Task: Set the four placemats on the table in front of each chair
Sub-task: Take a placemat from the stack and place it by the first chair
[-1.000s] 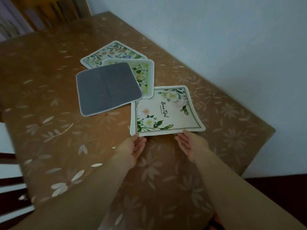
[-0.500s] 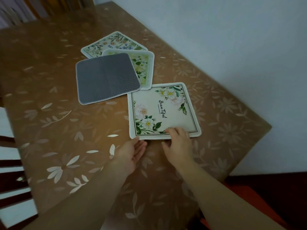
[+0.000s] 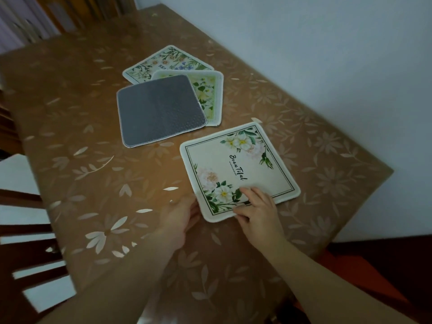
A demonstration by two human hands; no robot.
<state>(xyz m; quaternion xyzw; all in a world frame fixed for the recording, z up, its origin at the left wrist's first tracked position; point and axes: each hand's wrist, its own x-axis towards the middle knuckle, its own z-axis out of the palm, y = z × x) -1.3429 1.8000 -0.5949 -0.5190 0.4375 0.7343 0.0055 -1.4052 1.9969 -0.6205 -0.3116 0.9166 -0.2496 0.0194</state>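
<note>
A cream floral placemat printed "Beautiful" lies flat near the table's right front corner. My right hand rests on its near edge, fingers on top and thumb at the rim. My left hand lies open on the table, fingertips touching the mat's near left corner. Three more placemats overlap farther back: a grey one lying face down, a green floral one partly under it, and a flowered one behind.
The table wears a brown cloth with pale flower prints. A dark wooden chair back stands at the left front edge. A white wall runs close along the table's right side. Another chair shows at the far end.
The cream placemat has turned and slid a little toward the right front corner. My right hand went from the mat's edge, palm up, onto its top. My left hand stayed by the near left corner.
</note>
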